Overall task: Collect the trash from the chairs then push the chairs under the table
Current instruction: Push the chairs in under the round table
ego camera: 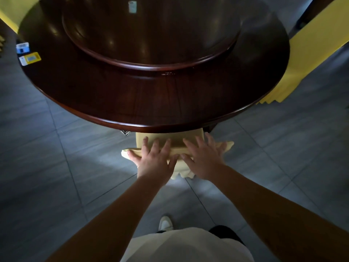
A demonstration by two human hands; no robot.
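Left hand (154,161) & right hand (203,157), fingers spread flat, press on the backrest top of a yellow-covered chair (176,143), its seat tucked beneath a round dark wood table (105,103) w/ lazy Susan (151,59).

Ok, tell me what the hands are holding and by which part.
Both the left hand and right hand press on the top edge of the chair backrest, fingers spread over it. It reads more as pushing than gripping.

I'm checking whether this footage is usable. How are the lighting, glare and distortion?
Head view: dim overall; soft glare spots on the dark table; wide-angle bending at the edges; left hand and right hand on the chair back are reasonably sharp.
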